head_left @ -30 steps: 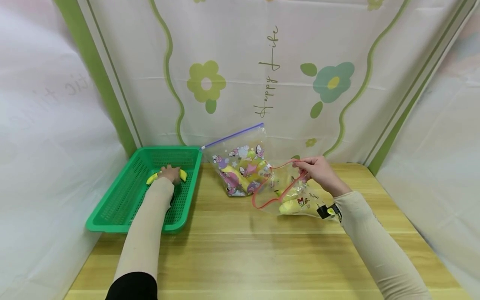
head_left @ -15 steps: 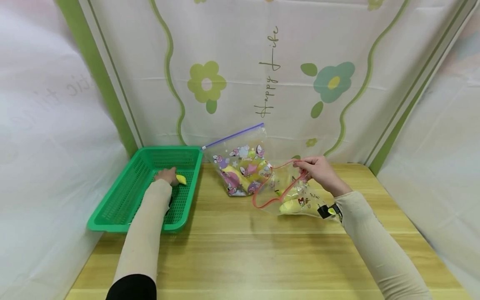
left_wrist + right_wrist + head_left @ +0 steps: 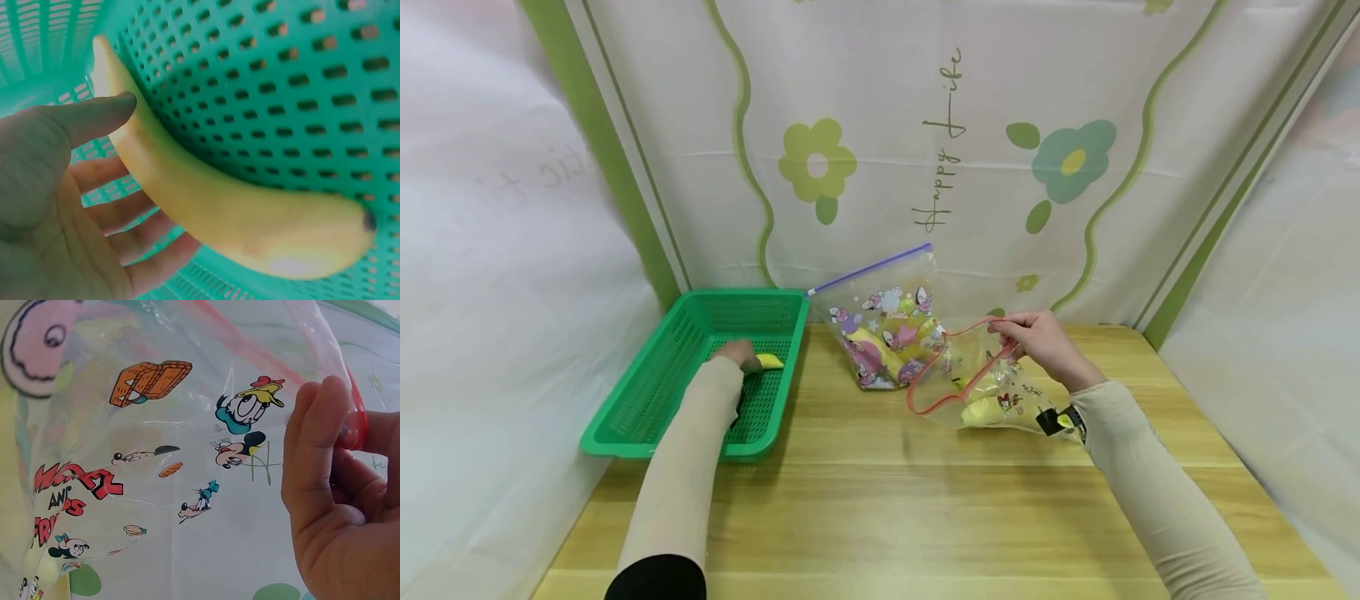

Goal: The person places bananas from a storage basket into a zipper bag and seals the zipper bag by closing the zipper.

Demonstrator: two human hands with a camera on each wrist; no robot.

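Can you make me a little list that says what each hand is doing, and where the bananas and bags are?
Left hand: in the green basket, fingers curled round a banana
Right hand: pinches the red rim of a clear cartoon bag and holds it open
Inside that bag: something yellow, likely a banana
Other bag: purple strip on top, leans near the wall, apparently closed, yellow fruit inside
Table: light wood; basket at its left, bags in the middle

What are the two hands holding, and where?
The left hand grips a banana near one end; the right hand pinches the clear bag's red rim.
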